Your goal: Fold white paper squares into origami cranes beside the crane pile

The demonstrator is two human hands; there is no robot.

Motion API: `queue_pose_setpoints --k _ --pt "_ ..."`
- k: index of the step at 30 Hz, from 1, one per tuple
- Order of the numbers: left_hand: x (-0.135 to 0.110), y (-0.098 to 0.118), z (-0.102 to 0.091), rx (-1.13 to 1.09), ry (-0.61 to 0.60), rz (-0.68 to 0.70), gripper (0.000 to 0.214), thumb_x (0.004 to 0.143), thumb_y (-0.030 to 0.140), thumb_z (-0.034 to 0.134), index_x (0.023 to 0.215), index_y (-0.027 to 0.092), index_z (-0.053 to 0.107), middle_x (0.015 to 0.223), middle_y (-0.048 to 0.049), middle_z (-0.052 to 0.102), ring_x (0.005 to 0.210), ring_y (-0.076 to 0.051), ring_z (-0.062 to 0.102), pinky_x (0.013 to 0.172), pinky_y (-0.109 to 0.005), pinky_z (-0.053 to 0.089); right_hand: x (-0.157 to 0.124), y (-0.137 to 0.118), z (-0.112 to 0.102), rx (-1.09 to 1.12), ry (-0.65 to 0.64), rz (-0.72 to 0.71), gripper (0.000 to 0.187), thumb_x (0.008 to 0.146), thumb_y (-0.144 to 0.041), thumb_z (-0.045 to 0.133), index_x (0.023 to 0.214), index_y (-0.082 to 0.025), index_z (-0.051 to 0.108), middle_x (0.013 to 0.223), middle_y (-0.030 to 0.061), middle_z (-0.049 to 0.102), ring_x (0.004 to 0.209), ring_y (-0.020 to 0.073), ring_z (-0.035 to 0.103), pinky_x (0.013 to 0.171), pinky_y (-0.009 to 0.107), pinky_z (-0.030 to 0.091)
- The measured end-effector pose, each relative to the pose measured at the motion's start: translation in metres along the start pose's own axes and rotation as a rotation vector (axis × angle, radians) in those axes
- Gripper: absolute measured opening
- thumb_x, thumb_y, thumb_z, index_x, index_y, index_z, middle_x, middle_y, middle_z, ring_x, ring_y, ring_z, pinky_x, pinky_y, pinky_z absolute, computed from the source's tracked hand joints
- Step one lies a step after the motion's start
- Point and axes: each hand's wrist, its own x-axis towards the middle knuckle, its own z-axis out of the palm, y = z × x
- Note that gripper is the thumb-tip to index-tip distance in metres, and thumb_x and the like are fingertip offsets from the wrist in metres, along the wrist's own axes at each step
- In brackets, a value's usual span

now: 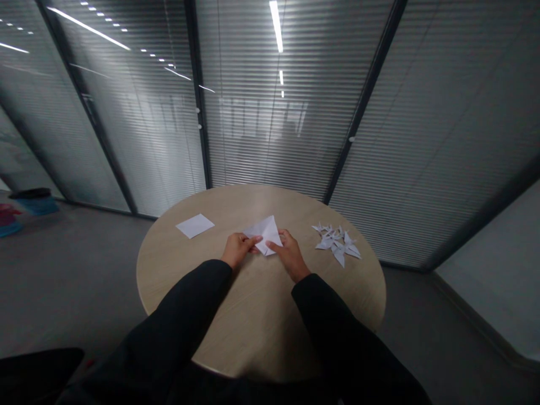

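Left hand (238, 250) and right hand (289, 254) lie close together near the middle of the round wooden worktop (257, 332). Both are narrow, and their fingers hold a folded white paper (264, 235) between them. This paper has a pointed, kite-like shape with visible creases and sits just above the worktop. To the left lies one white paper square (194, 225). To the right is a small pile of folded paper pieces (336, 243). Behind the worktop stands a glass wall with blinds (261, 129).
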Motion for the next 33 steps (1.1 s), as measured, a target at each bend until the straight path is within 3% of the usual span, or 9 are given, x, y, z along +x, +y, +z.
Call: queue_pose_setpoints --k 4,12,22,25,28,33 --pt "0.002 0.000 -0.001 0.054 -0.016 -0.021 0.041 0.062 0.049 0.075 0.053 0.010 0.066 0.051 -0.0073 0.064 0.048 -0.015 0.059 0.051 -0.026 0.044 0.001 0.000 -0.002 0.016 -0.048 0.022 0.039 0.061 -0.032 0.075 0.094 -0.017 0.061 0.094 0.0065 0.072 0.083 0.0219 0.068 0.076 0.034 0.051" --pt "-0.004 0.010 0.004 -0.308 -0.143 -0.114 0.049 0.045 0.052 0.084 0.066 0.010 0.070 0.066 -0.0088 0.070 0.059 -0.015 0.063 0.067 -0.031 0.053 0.001 -0.002 -0.003 -0.025 0.045 0.010 0.036 0.062 -0.034 0.075 0.091 -0.015 0.067 0.089 0.0062 0.073 0.078 0.0216 0.067 0.073 0.034 0.051" --pt "-0.004 0.007 0.000 -0.180 -0.084 -0.071 0.041 0.051 0.050 0.082 0.055 0.012 0.065 0.053 -0.0052 0.065 0.048 -0.014 0.058 0.057 -0.028 0.050 -0.001 -0.003 -0.003 0.009 -0.033 0.070 0.037 0.059 -0.033 0.077 0.091 -0.015 0.070 0.088 0.0070 0.074 0.076 0.0222 0.067 0.070 0.034 0.050" --pt "-0.003 0.008 -0.001 -0.185 -0.102 -0.085 0.044 0.048 0.052 0.083 0.055 0.012 0.065 0.053 -0.0050 0.065 0.048 -0.013 0.058 0.057 -0.028 0.050 -0.002 -0.003 -0.003 0.019 -0.051 0.100 0.035 0.059 -0.034 0.077 0.088 -0.014 0.071 0.086 0.0075 0.074 0.073 0.0219 0.067 0.068 0.033 0.049" --pt "-0.004 0.010 0.000 -0.235 -0.109 -0.085 0.049 0.043 0.056 0.083 0.055 0.012 0.065 0.054 -0.0046 0.065 0.051 -0.013 0.058 0.059 -0.029 0.051 -0.002 -0.004 -0.002 0.041 -0.025 0.097 0.035 0.058 -0.035 0.078 0.085 -0.014 0.072 0.084 0.0071 0.074 0.072 0.0217 0.067 0.067 0.033 0.049" --pt "-0.007 0.011 0.002 -0.287 -0.160 -0.098 0.049 0.048 0.056 0.081 0.062 0.011 0.069 0.061 -0.0057 0.067 0.055 -0.013 0.059 0.067 -0.029 0.052 -0.004 -0.006 0.000 0.085 0.042 0.087 0.035 0.058 -0.035 0.078 0.085 -0.015 0.071 0.084 0.0064 0.074 0.071 0.0212 0.067 0.067 0.033 0.050"
